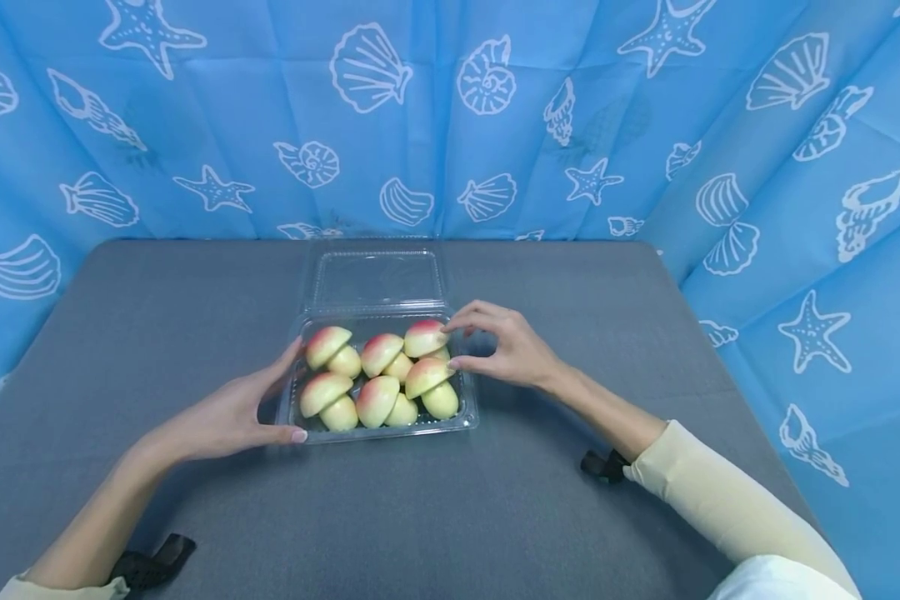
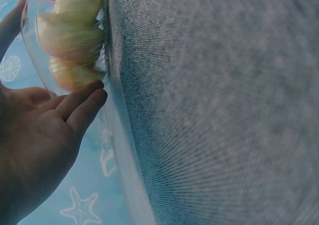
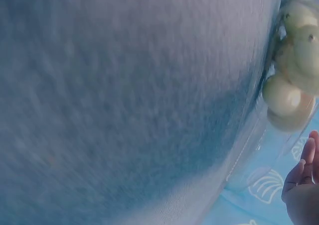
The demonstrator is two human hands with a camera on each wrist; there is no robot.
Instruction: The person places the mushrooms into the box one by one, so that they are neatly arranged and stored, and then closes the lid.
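Observation:
A clear plastic clamshell box (image 1: 386, 434) lies on the grey cloth with several mushroom-shaped pieces inside, each with a yellow cap blushed red and a pale rounded stem. My left hand (image 1: 221, 417) spans the box's left side, thumb at the front left corner and fingers along the wall; in the left wrist view these fingers (image 2: 82, 108) look straight. My right hand (image 1: 513, 346) is over the right rim, fingers bent and spread from the thumb. Its index fingertip is at the back right piece (image 1: 425, 337) and its thumb at the front right piece (image 1: 440, 400). Contact is unclear.
The box's lid (image 1: 378, 279) is folded back flat behind it. Grey cloth covers the table (image 1: 450, 508). A blue curtain (image 1: 435, 125) with white shell prints hangs at the back and right. Black wrist straps (image 1: 603, 467) show near both sleeves.

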